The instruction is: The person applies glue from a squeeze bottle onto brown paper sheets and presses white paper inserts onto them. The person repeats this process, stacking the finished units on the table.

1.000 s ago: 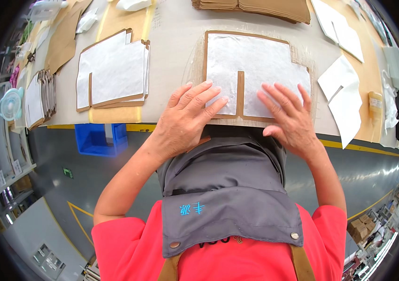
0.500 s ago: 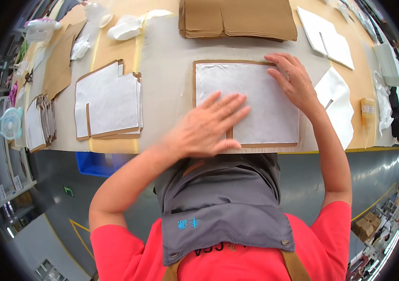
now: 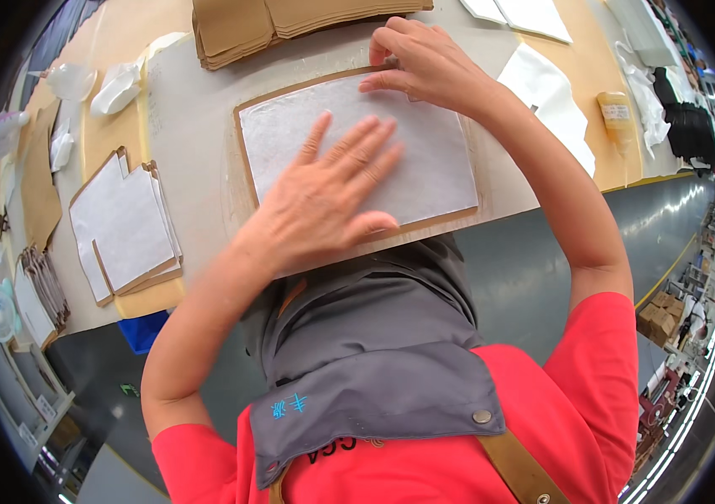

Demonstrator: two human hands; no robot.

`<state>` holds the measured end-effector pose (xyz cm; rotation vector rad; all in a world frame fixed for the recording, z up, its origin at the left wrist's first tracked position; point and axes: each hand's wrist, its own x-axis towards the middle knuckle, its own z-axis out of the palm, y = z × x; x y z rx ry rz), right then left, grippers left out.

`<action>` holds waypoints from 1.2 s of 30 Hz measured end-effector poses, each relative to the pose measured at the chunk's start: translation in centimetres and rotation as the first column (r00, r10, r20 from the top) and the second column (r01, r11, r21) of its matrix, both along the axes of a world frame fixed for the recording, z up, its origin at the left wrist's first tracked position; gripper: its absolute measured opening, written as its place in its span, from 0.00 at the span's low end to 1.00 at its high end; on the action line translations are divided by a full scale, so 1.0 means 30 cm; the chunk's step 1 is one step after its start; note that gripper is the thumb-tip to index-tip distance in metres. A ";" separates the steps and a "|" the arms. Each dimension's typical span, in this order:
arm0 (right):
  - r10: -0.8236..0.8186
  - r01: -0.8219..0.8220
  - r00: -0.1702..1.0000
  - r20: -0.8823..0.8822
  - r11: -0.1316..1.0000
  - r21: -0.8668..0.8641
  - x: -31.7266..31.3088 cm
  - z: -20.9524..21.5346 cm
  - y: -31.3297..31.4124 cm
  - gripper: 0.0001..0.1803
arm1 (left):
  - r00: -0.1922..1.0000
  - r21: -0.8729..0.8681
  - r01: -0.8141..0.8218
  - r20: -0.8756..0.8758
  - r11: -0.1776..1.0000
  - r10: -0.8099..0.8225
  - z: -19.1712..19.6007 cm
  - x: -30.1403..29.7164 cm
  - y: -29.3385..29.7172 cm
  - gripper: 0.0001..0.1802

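Lettering, blue (image 3: 290,406), marks grey cloth apron (image 3: 399,386); left hand (image 3: 324,191) splayed over brown-edged white rectangular sheet (image 3: 429,160); right hand (image 3: 425,63) curled, grip unclear.

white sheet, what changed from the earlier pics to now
The right hand moved from the near right part of the white sheet to its far edge; whether it grips is unclear. The left hand moved farther over the sheet, hiding its slot. The sheet still lies before the brown stack.

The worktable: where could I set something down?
Bare grey worktable shows between the left stack and the white panel. A smaller patch, crossed by the right forearm, separates panel and white sheet. Crowded: far side, by the brown stack.
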<state>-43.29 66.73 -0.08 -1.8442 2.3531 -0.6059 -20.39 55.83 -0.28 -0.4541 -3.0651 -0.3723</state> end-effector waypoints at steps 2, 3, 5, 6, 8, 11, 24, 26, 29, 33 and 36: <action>-0.048 0.042 0.995 0.088 0.997 0.072 0.004 0.018 -0.013 0.21 | 0.999 0.045 0.040 0.004 0.998 -0.040 -0.006 0.004 0.039 0.43; -0.104 0.078 0.977 0.186 0.986 0.146 0.020 0.036 -0.024 0.21 | 0.998 0.061 0.057 0.012 0.997 -0.057 -0.011 0.017 0.041 0.43; -0.207 0.136 0.911 0.358 0.968 0.213 0.041 0.050 -0.038 0.21 | 1.000 0.039 0.018 -0.004 0.999 -0.018 -0.010 0.040 0.021 0.44; -0.239 0.166 0.863 0.445 0.966 0.198 0.045 0.047 -0.034 0.21 | 1.000 0.013 -0.014 -0.003 1.000 0.014 0.002 0.061 -0.005 0.44; -0.251 0.186 0.806 0.535 0.967 0.174 0.033 0.034 -0.016 0.21 | 0.998 -0.022 -0.066 -0.010 0.998 0.065 0.016 0.109 -0.057 0.46; -0.229 0.098 0.830 0.508 0.957 0.272 0.030 0.067 -0.006 0.20 | 0.995 -0.008 -0.060 0.076 0.998 0.060 0.035 0.221 -0.074 0.48; -0.112 0.116 0.964 0.243 0.993 -0.004 0.147 0.124 0.080 0.18 | 0.814 0.469 -0.512 0.000 0.719 0.580 0.012 0.383 -0.141 0.43; -0.111 0.122 0.968 0.224 0.992 -0.037 0.196 0.215 0.100 0.17 | 0.774 0.567 -0.526 0.011 0.634 0.633 0.029 0.377 -0.135 0.42; -0.174 0.147 0.931 0.320 0.983 0.108 0.266 0.390 0.101 0.15 | 0.801 0.948 -0.285 0.155 0.141 0.578 0.003 0.339 -0.104 0.36; -0.163 0.129 0.842 0.514 0.986 0.101 0.263 0.459 0.051 0.15 | 0.734 0.911 -0.313 0.411 -0.267 0.540 0.039 0.310 -0.085 0.16; -0.129 0.110 0.666 0.735 0.991 0.075 0.271 0.488 -0.028 0.17 | 0.776 0.907 -0.343 0.420 -0.245 0.471 0.187 0.400 -0.181 0.18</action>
